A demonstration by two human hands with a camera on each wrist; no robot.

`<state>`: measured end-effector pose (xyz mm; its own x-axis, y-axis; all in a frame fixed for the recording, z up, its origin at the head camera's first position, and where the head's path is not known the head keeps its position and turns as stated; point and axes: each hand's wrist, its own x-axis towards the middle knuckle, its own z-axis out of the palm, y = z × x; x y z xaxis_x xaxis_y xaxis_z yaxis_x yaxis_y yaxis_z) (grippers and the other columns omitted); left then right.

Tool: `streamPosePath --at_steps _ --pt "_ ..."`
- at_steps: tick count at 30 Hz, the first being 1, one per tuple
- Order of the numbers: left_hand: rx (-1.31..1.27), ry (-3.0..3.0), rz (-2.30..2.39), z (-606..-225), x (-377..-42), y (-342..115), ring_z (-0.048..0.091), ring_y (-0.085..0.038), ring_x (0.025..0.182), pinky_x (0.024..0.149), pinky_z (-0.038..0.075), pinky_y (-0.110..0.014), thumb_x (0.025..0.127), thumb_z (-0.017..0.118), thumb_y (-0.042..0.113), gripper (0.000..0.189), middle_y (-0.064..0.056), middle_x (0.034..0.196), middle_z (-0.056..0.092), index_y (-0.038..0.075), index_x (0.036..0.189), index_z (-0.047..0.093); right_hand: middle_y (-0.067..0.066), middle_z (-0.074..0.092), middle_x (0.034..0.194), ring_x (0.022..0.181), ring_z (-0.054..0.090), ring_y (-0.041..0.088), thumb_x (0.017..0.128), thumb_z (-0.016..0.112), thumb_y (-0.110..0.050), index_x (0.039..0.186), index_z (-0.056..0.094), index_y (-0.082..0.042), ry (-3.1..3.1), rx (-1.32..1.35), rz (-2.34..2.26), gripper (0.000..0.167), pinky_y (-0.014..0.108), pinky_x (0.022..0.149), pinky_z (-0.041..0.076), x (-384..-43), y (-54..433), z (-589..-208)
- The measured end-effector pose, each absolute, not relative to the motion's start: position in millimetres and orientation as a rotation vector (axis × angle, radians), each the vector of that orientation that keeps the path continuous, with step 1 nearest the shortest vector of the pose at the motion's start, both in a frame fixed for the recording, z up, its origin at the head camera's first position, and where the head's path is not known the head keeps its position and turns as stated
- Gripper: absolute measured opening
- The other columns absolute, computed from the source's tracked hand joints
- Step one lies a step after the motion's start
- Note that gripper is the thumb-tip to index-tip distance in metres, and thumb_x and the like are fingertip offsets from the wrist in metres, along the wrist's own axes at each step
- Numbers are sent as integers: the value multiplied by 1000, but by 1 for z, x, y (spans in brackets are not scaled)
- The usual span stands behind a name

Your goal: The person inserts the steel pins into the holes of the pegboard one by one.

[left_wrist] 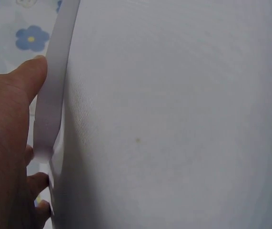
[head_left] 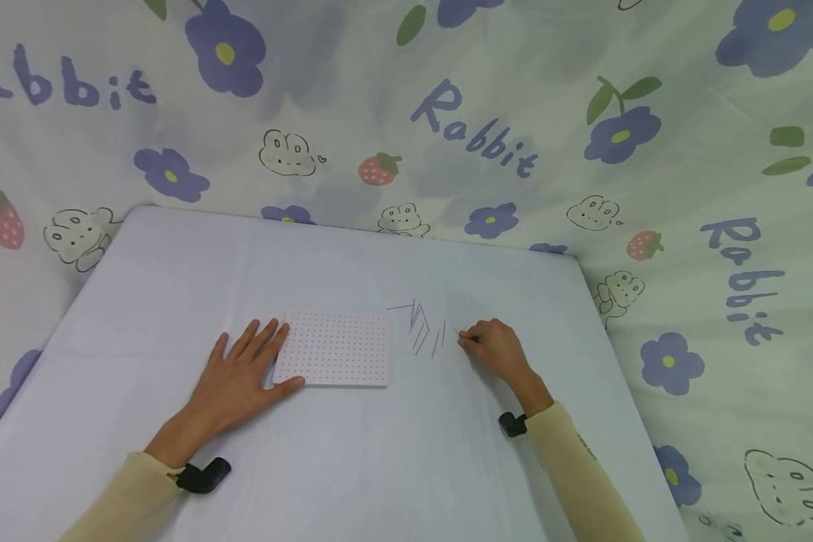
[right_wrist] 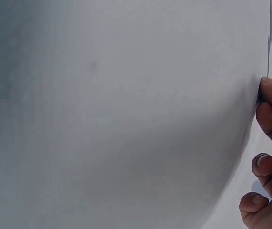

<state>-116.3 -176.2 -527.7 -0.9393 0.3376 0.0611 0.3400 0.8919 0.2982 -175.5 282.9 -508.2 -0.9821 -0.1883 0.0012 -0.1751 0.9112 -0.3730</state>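
A white board [head_left: 332, 350] with rows of small dots or holes lies flat on the table. My left hand [head_left: 240, 376] rests at its left side, fingers spread along the edge and thumb at the near corner. In the left wrist view the thumb [left_wrist: 35, 76] touches the board's side [left_wrist: 55, 86]. To the right of the board lie several thin dark sticks [head_left: 420, 327], some crossing. My right hand [head_left: 497, 346] is beside them, thumb and index fingertip pinching a thin dark stick [head_left: 457, 331] close over the table. The fingertips hide most of that stick.
The white-covered table [head_left: 352, 467] carries the board and the sticks. Behind and to the right hangs a patterned curtain [head_left: 352, 98] with flowers, rabbits and strawberries. Dark wrist devices [head_left: 203, 476] sit at both cuffs.
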Motion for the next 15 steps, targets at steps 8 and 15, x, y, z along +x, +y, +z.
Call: streamPosePath --at_steps 8,15 --pt "-548 -3049 -493 -525 -116 -176 19 -42 151 115 9 -71 88 51 77 100 -17 163 29 12 161 26 -9 74 85 77 57 12 88 79 -26 91 82 -16 3053 -351 -587 11 30 67 49 -177 281 -505" --pt "-543 -3051 -499 -524 -116 -176 19 -42 151 115 9 -71 88 51 78 100 -16 163 30 13 161 26 -12 69 80 75 56 11 88 77 -22 87 81 -17 3057 -366 -571 6 30 67 49 -178 281 -507"
